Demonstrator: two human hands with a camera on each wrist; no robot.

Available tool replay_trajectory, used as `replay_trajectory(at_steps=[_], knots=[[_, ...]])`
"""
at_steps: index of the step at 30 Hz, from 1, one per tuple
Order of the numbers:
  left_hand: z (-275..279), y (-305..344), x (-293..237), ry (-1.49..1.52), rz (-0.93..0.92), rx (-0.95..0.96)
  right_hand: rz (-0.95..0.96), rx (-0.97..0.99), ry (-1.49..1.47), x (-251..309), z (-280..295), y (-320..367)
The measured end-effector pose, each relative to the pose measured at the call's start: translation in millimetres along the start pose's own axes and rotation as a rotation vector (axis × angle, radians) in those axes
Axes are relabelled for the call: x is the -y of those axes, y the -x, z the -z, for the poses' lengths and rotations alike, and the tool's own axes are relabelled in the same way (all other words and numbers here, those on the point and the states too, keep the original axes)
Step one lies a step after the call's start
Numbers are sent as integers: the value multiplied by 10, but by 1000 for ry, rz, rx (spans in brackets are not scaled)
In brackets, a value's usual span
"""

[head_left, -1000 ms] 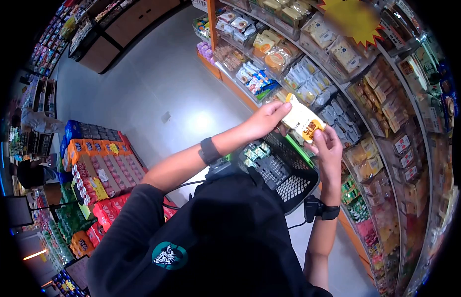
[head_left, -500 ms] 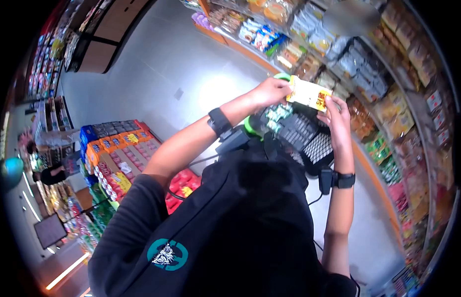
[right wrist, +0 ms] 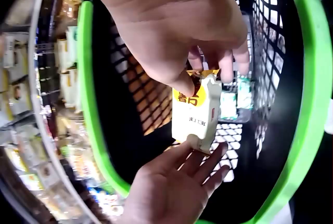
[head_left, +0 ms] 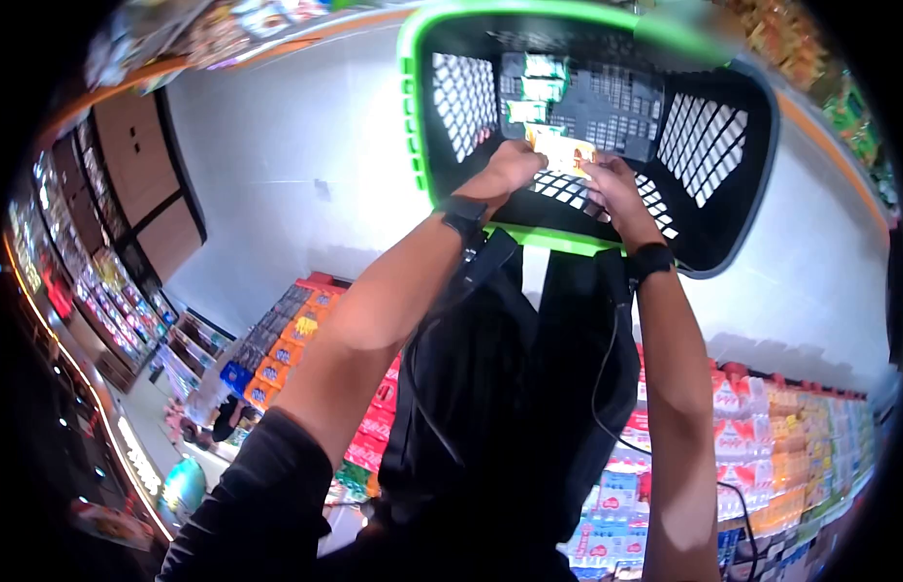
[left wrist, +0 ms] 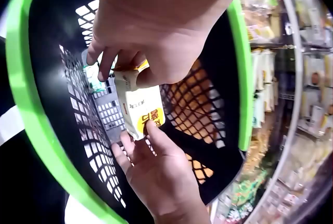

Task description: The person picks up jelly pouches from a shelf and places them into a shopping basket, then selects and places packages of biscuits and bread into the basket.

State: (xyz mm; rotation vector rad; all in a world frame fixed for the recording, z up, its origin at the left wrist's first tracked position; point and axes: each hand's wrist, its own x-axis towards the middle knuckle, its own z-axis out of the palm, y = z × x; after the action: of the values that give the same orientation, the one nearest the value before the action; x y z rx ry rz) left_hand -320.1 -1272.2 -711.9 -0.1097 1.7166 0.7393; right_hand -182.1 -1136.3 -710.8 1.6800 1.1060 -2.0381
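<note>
A small white and yellow snack packet [head_left: 566, 153] is held between both hands, low inside a black shopping basket [head_left: 752, 145] with a green rim. My left hand [head_left: 510, 167] pinches one end of the packet, its thumb lying on the pale face in the left wrist view. At the opposite end, my right hand [head_left: 616, 189] grips the yellow corner with dark lettering, thumb on top. Beyond the fingers, several green and white packets [right wrist: 229, 104] lie on the basket's grid floor.
Shelves of bagged snacks [left wrist: 291, 78] run close beside the basket. Stacked red and white drink packs [head_left: 742, 417] stand by the person's legs. Pale floor [head_left: 296, 184] stretches left towards a wooden counter [head_left: 131, 165]. A cable [head_left: 607, 407] hangs along the right forearm.
Both hands have lowered the packet from beside the shelves into the basket. The head view has swung down, so the basket now appears large and the shelves have slid mostly out of sight.
</note>
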Motion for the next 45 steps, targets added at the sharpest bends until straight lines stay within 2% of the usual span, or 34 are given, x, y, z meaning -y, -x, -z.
replay_trajectory(at_steps=[1, 3, 4, 5, 7, 9, 10, 11, 13, 14, 17, 19, 21, 22, 23, 24, 27, 28, 29, 31, 33, 35, 36, 37, 38, 39, 40, 41, 42, 43, 44, 45], knots=[[-5, -221, 86, -57, -7, 89, 28, 201, 69, -200, 141, -383], [-121, -646, 219, 27, 208, 127, 96, 129, 293, -416, 163, -854], [-141, -816, 251, -109, 175, 111, 87, 232, 297, -485, 211, -1150], [-173, -1175, 432, -282, 132, 78, 134, 150, 178, -623, 213, -1371], [-216, -1639, 486, -520, 154, 149, 112, 107, 380, -726, 219, -1973], [-286, -1943, 640, -462, 3, 84, 193, -102, 462, -828, 256, -2380], [-352, -2113, 678, -417, 38, 55, 162, -157, 466, -921, 306, -2644], [-380, -2155, 689, -350, 7, -3, 253, -218, 568, -954, 351, -2803], [-392, -2471, 911, -524, -177, -61, 197, -249, 544, -1117, 525, -3203], [-400, -2535, 919, -627, -157, -87, 186, -264, 637, -1106, 529, -3272], [-398, -2658, 1008, -838, -458, 80, 213, -383, 787, -1130, 504, -3290], [-523, -2679, 1081, -1133, -712, 106, 205, -421, 767, -1145, 492, -3246], [-625, -2751, 1137, -1276, -710, 211, 200, -431, 765, -1132, 433, -3178], [-633, -2764, 1157, -1353, -692, 182, 162, -270, 722, -1146, 462, -3210], [-616, -2758, 1168, -1430, -677, 155, 254, -182, 613, -1453, 599, -3518], [-539, -2735, 1169, -1453, -650, 137, 260, -178, 648, -1476, 596, -3558], [-252, -2621, 1207, -1423, -620, 92, 295, -106, 646, -1498, 621, -3538], [-171, -2631, 1237, -1397, -557, 96, 319, -71, 624, -1477, 616, -3549], [-48, -2668, 1349, -1327, -629, 112, 382, -43, 628, -1445, 576, -3458], [68, -2509, 1331, -1260, -672, 164, 257, -12, 885, -1334, 540, -3317], [66, -2312, 1224, -1193, -571, 174, 252, -144, 955, -1171, 395, -2987], [60, -2171, 1169, -1217, -512, 164, 283, -141, 894, -1129, 411, -2794], [31, -2065, 1085, -1180, -361, 165, 280, -123, 921, -985, 378, -2577], [2, -1988, 1048, -1212, -328, 167, 240, -72, 976, -916, 373, -2462], [-13, -1802, 937, -1172, -330, 147, 195, -138, 1015, -902, 343, -2392], [-27, -1558, 811, -1131, -346, 122, 268, -34, 1054, -767, 362, -2144], [-74, -1398, 744, -1109, -371, 76, 358, -57, 1288, -682, 343, -1943], [-113, -1250, 659, -1091, -410, 33, 536, -19, 1480, -544, 370, -1604], [-113, -1019, 488, -1092, -473, 54, 501, -224, 1003, -468, 372, -1337], [-149, -726, 203, -1053, -454, 14, 586, -95, 1120, -773, 564, -1580], [-176, -415, -77, -1038, -414, -3, 910, -258, 957, -617, 558, -1223], [-135, -237, -163, -999, -424, -2, 721, -322, 801, -259, 451, -739]])
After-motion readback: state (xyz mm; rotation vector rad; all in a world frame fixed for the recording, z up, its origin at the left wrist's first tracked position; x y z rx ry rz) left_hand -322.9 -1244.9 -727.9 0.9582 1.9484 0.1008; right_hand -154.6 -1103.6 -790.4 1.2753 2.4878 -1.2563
